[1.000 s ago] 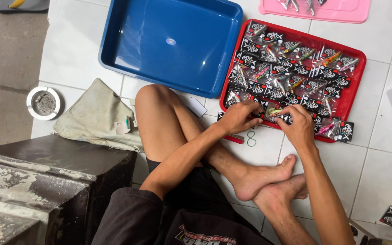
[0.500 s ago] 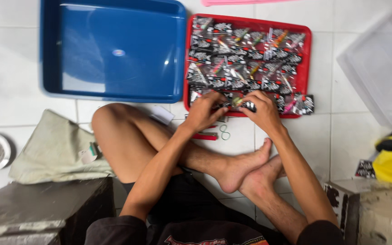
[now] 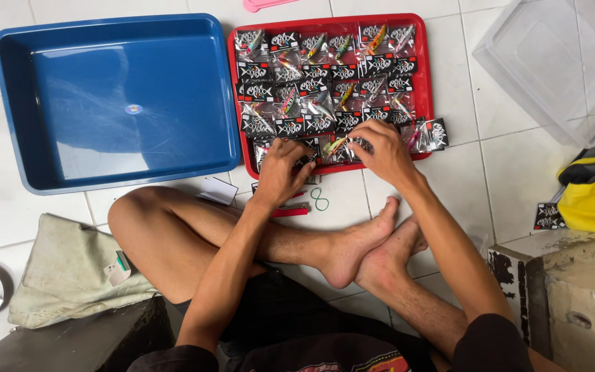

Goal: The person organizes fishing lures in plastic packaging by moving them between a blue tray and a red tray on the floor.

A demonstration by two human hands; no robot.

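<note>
Seated cross-legged on the tiled floor, a person works at the near edge of a red tray [image 3: 235,103] packed with small bagged fishing lures. Both the left hand [image 3: 282,167] and right hand [image 3: 382,150] pinch one packet [image 3: 337,144] (its contents hard to make out). Packets already overhang the rim; a nudge could likely spill them.
</note>
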